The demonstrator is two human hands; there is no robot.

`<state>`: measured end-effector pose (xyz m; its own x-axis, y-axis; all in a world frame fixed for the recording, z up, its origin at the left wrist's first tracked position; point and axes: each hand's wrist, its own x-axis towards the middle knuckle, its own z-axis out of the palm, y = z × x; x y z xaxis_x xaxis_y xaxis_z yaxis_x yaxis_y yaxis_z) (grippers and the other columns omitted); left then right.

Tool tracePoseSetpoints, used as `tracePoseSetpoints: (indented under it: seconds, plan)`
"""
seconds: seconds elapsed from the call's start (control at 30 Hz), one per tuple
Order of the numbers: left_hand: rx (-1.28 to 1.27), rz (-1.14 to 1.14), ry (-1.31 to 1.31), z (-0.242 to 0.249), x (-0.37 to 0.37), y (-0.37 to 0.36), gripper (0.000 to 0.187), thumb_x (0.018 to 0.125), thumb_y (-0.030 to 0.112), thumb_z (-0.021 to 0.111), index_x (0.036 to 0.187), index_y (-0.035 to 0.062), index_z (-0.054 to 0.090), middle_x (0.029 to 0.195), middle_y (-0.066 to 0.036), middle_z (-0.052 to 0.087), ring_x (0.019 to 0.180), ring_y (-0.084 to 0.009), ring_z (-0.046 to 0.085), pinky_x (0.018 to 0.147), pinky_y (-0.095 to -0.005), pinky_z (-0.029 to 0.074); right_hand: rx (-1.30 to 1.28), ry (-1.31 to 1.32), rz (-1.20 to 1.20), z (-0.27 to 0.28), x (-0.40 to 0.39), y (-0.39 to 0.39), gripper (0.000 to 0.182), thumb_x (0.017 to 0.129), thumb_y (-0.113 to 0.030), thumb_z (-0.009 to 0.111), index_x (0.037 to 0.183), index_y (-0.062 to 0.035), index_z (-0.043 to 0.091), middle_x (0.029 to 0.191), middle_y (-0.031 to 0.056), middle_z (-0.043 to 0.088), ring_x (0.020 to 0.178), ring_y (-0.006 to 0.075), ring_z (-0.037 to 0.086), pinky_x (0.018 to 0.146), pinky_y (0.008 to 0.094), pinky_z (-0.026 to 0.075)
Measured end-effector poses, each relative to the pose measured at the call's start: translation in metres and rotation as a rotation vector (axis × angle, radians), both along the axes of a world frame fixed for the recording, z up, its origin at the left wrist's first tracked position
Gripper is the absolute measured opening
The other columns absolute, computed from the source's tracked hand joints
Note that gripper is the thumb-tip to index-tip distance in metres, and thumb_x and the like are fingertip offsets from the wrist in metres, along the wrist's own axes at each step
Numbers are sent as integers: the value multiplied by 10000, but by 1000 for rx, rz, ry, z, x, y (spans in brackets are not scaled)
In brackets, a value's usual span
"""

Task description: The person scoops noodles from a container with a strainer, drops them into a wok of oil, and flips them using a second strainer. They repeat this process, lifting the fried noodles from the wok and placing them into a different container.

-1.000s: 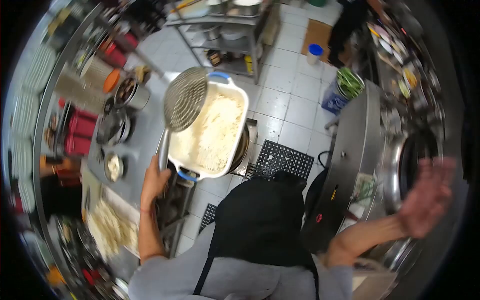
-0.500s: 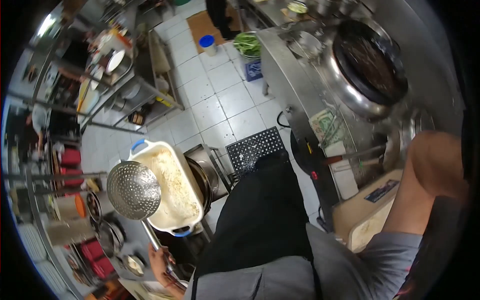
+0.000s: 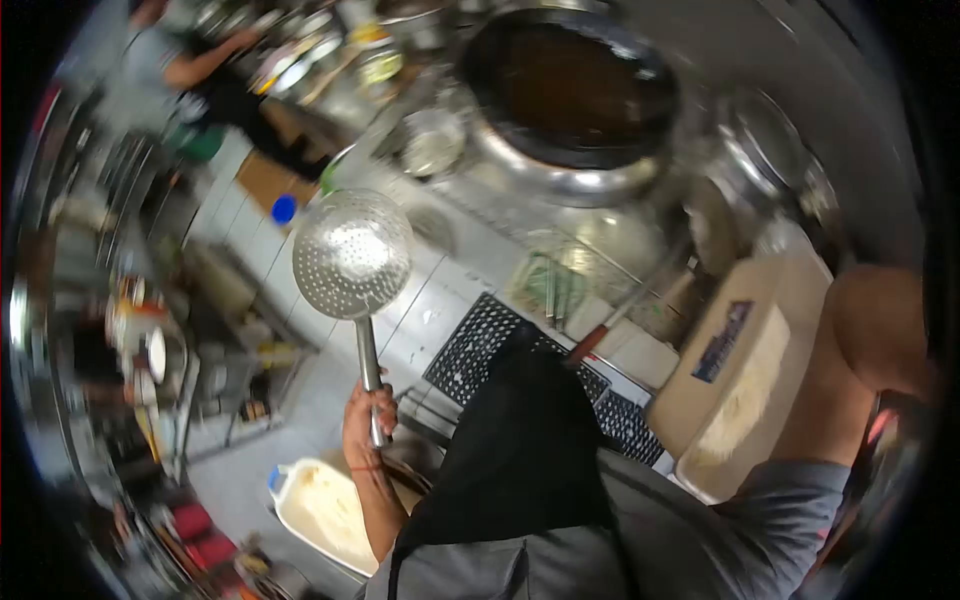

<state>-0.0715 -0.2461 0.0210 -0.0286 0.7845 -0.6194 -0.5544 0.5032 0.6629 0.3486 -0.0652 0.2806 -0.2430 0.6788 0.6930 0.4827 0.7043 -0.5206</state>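
My left hand [image 3: 368, 415] is closed round the metal handle of a large perforated skimmer [image 3: 352, 250], held up over the floor with its round bowl pointing away from me. No food shows in the bowl. Below that hand lies a white rectangular dish [image 3: 285, 500] with blue handles and pale crumbs inside. On the right side, my bent arm reaches past a beige tub [image 3: 668, 410] holding pale flour-like stuff; my right hand is out of view.
A big black wok [image 3: 655, 120] of dark liquid sits on a steel burner ring at the top. Near it is a long red-handled tool [image 3: 590, 345] on the counter. Black perforated mats [image 3: 465, 350] cover part of the tiled floor. Another person [image 3: 190, 75] stands at the upper left.
My view has turned right, towards the wok. The skimmer, still in my left hand, has swung from above the white dish to over the floor.
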Motion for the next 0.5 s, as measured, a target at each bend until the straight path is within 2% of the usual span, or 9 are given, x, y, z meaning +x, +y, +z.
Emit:
tracePoseSetpoints:
  seconds: [0.1, 0.17, 0.23, 0.3, 0.37, 0.4, 0.43, 0.47, 0.5]
  plan:
    - [-87, -120, 140, -26, 4, 104, 296, 824, 91, 513, 1117, 54, 479, 646, -7, 482, 410, -86, 418, 330, -234, 355, -85, -121, -334, 10, 77, -43, 272, 926, -229, 535, 1084, -17, 602, 1034, 126, 606, 903, 222, 581, 775, 345, 483]
    - [-173, -197, -218, -45, 1, 170, 282, 857, 126, 507, 1129, 54, 491, 661, 18, 456, 425, -74, 391, 340, -228, 352, -171, -225, -575, 27, 123, -89, 265, 929, -223, 537, 1077, -15, 606, 1016, 115, 620, 886, 214, 590, 769, 338, 486]
    - [4, -320, -168, -41, 9, 201, 280, 893, 127, 479, 1161, 49, 494, 687, 15, 424, 457, -70, 362, 350, -226, 342, -227, -280, -739, 44, 150, -121, 257, 931, -218, 538, 1070, -13, 609, 997, 105, 634, 870, 206, 600, 763, 331, 489]
    - [-23, -368, -367, -65, -12, 224, 299, 908, 110, 471, 1201, 48, 481, 706, 7, 398, 484, -73, 346, 358, -228, 341, -260, -301, -843, 47, 175, -147, 250, 933, -212, 539, 1064, -12, 613, 979, 94, 648, 853, 198, 609, 757, 324, 492]
    - [16, -407, -263, -55, -5, 236, 300, 913, 99, 472, 1209, 49, 475, 718, -5, 413, 493, -78, 358, 369, -234, 351, -308, -310, -922, 48, 193, -163, 243, 935, -206, 541, 1057, -10, 616, 961, 83, 662, 837, 190, 619, 751, 317, 495]
    - [16, -446, -277, -56, -7, 243, 303, 914, 103, 472, 1213, 54, 473, 718, -6, 423, 494, -81, 364, 370, -238, 356, -449, -450, -984, 19, 214, -177, 253, 903, -221, 598, 1066, -29, 615, 928, 101, 664, 799, 195, 620, 736, 316, 500]
    - [0, -456, -246, -61, -12, 249, 305, 917, 114, 471, 1216, 51, 472, 718, -10, 433, 499, -84, 372, 381, -248, 368, -760, -384, -1072, -15, 234, -188, 283, 899, -250, 602, 1065, -21, 609, 901, 117, 665, 792, 213, 629, 729, 332, 504]
    - [-20, -470, -274, -55, -10, 255, 307, 917, 121, 472, 1215, 43, 469, 717, -12, 434, 504, -85, 376, 390, -250, 374, -747, -446, -1087, -52, 255, -206, 298, 880, -269, 626, 1055, -28, 619, 859, 135, 663, 773, 239, 639, 704, 339, 509]
    - [-33, -474, -291, -47, -5, 257, 310, 917, 127, 474, 1214, 34, 466, 715, -14, 435, 508, -86, 380, 400, -253, 380, -1076, -340, -1177, -88, 265, -221, 429, 841, -373, 661, 1100, -36, 602, 922, 151, 664, 835, 273, 639, 749, 362, 501]
